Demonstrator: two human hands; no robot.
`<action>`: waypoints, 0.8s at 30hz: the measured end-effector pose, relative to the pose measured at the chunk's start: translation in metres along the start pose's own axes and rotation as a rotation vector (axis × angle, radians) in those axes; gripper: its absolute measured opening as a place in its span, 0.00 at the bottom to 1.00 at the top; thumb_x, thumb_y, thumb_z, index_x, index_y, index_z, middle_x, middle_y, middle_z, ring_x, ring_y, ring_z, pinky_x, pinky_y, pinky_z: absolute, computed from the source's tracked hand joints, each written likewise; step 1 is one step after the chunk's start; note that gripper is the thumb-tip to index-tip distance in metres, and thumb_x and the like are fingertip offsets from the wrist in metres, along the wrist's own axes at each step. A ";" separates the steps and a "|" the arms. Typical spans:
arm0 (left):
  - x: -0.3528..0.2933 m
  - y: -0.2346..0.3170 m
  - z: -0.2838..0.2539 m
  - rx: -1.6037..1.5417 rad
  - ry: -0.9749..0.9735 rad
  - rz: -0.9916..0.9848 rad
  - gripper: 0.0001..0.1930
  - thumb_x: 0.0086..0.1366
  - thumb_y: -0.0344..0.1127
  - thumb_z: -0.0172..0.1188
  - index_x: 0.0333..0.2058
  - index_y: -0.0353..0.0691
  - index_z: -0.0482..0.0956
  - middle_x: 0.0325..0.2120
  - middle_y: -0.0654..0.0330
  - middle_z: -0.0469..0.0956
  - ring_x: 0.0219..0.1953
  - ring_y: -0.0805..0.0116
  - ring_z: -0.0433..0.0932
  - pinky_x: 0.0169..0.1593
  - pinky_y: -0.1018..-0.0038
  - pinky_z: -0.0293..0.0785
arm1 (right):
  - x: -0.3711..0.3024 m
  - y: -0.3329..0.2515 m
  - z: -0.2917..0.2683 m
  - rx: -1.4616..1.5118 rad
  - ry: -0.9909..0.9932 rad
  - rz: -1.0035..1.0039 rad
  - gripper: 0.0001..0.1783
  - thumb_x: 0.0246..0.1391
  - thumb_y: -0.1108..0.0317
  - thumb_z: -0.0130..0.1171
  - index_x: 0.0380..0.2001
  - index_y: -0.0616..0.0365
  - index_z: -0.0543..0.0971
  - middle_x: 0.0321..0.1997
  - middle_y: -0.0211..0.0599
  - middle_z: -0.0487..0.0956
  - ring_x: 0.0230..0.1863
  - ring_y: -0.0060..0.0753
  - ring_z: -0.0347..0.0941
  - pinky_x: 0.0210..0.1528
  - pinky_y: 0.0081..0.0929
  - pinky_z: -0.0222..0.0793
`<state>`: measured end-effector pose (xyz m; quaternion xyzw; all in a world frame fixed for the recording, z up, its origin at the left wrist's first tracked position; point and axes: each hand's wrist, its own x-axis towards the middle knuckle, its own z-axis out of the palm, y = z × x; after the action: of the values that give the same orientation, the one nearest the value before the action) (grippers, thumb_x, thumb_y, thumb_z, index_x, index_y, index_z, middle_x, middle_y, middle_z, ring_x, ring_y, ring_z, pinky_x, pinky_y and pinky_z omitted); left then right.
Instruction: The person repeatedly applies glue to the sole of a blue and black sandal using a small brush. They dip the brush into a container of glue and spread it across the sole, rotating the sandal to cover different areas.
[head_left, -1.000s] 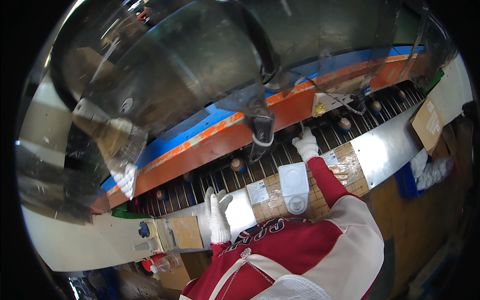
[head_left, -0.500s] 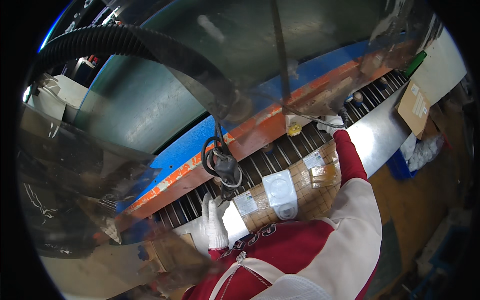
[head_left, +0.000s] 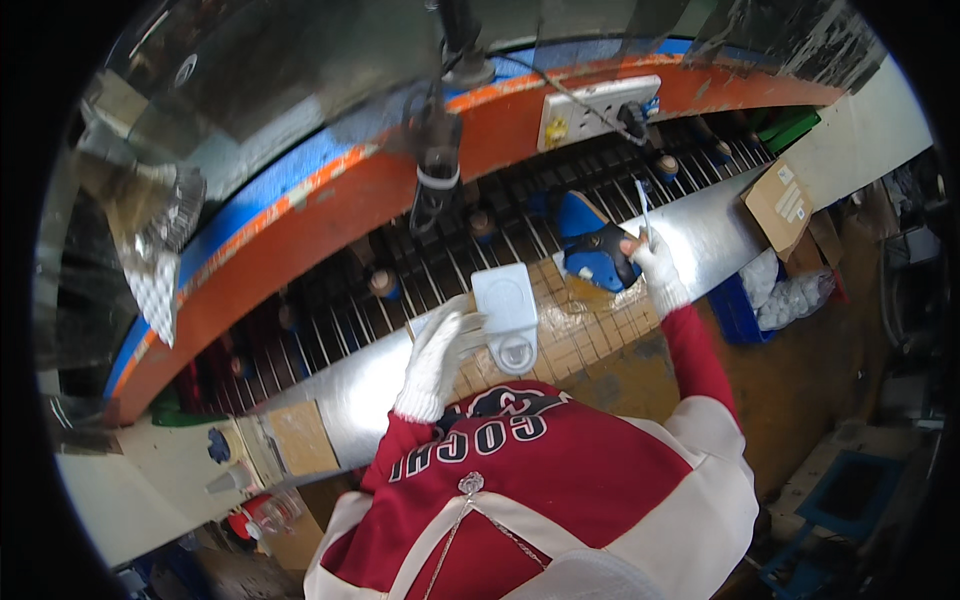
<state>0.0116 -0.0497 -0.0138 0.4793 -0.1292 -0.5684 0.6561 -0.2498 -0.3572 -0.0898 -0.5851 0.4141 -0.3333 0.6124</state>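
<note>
While the right hand [head_left: 662,270], in a white knitted glove, is closing its thumb and bent fingers on the near right end of a blue and black shoe-shaped piece [head_left: 592,264], a thin white stick-like tool [head_left: 643,196] is rising from that same hand; how the fingers are gripping it cannot be told. The piece is lying tilted across the far edge of a brown taped cardboard mat [head_left: 575,335], right of centre, partly over dark conveyor rods [head_left: 335,325]. The left hand [head_left: 438,355], also gloved, is holding nothing visible, its fingers extended and slightly bent just beside a white plastic container [head_left: 505,295]; contact cannot be told.

Beyond the rods, an orange painted rail [head_left: 320,240] is bounding the far side and carrying a white power strip [head_left: 590,115]. A black hanging connector [head_left: 437,165] is obstructing part of the rail and rods. At right, an upright brown cardboard flap [head_left: 778,210] is standing near a blue bin [head_left: 735,312] containing white crumpled material [head_left: 790,308].
</note>
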 end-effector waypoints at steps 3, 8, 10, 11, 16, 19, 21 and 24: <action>-0.006 -0.015 0.022 -0.104 -0.241 -0.187 0.35 0.70 0.48 0.57 0.67 0.35 0.58 0.58 0.42 0.71 0.57 0.51 0.74 0.62 0.57 0.69 | -0.064 -0.008 0.024 0.124 -0.010 -0.065 0.50 0.39 0.51 0.78 0.59 0.70 0.66 0.48 0.30 0.69 0.43 0.22 0.67 0.45 0.22 0.68; -0.044 -0.044 0.034 -0.468 -0.356 -0.306 0.35 0.65 0.42 0.66 0.67 0.44 0.61 0.63 0.50 0.67 0.66 0.48 0.65 0.64 0.43 0.66 | -0.144 -0.017 0.055 0.205 -0.388 0.073 0.58 0.36 0.41 0.78 0.62 0.66 0.64 0.41 0.22 0.63 0.42 0.18 0.64 0.42 0.16 0.64; -0.059 -0.056 0.025 -0.479 -0.266 -0.344 0.35 0.64 0.41 0.67 0.66 0.45 0.62 0.63 0.51 0.67 0.66 0.49 0.64 0.64 0.43 0.67 | -0.155 -0.008 0.073 0.157 -0.306 -0.077 0.44 0.57 0.47 0.65 0.64 0.67 0.63 0.39 0.22 0.67 0.40 0.17 0.65 0.43 0.16 0.64; -0.066 -0.062 0.019 -0.498 -0.218 -0.363 0.35 0.64 0.41 0.67 0.66 0.45 0.62 0.63 0.52 0.67 0.66 0.49 0.64 0.64 0.43 0.67 | -0.158 -0.006 0.074 0.082 -0.257 -0.054 0.38 0.60 0.50 0.61 0.63 0.66 0.65 0.38 0.23 0.69 0.40 0.18 0.67 0.43 0.17 0.64; -0.104 -0.065 -0.023 -0.422 -0.086 0.009 0.42 0.55 0.42 0.75 0.65 0.46 0.64 0.61 0.57 0.71 0.65 0.52 0.67 0.64 0.43 0.66 | -0.166 0.005 0.051 -0.700 -0.364 -0.217 0.15 0.62 0.62 0.59 0.49 0.53 0.76 0.35 0.33 0.78 0.39 0.33 0.75 0.45 0.32 0.65; -0.124 -0.047 -0.035 -0.229 -0.005 0.545 0.50 0.47 0.48 0.80 0.67 0.48 0.61 0.62 0.58 0.68 0.66 0.54 0.65 0.66 0.46 0.65 | -0.175 0.021 0.058 -1.026 -0.405 -0.290 0.07 0.55 0.62 0.62 0.35 0.48 0.76 0.35 0.37 0.80 0.38 0.49 0.76 0.46 0.46 0.62; -0.137 -0.033 -0.036 -0.184 0.190 0.848 0.56 0.44 0.50 0.81 0.68 0.49 0.58 0.62 0.58 0.67 0.66 0.55 0.65 0.66 0.47 0.65 | -0.178 0.031 0.067 -1.163 -0.378 -0.237 0.08 0.55 0.60 0.62 0.35 0.48 0.77 0.35 0.37 0.80 0.38 0.49 0.77 0.46 0.46 0.62; -0.151 -0.012 -0.042 -0.103 0.322 1.163 0.51 0.46 0.50 0.80 0.66 0.48 0.63 0.63 0.61 0.67 0.66 0.55 0.64 0.69 0.46 0.56 | -0.174 0.044 0.080 -1.222 -0.266 -0.296 0.08 0.55 0.58 0.63 0.33 0.47 0.78 0.33 0.37 0.80 0.39 0.48 0.77 0.44 0.46 0.61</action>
<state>-0.0149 0.1033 0.0126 0.3778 -0.2415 -0.0425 0.8928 -0.2569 -0.1626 -0.1152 -0.9159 0.3647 -0.0429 0.1620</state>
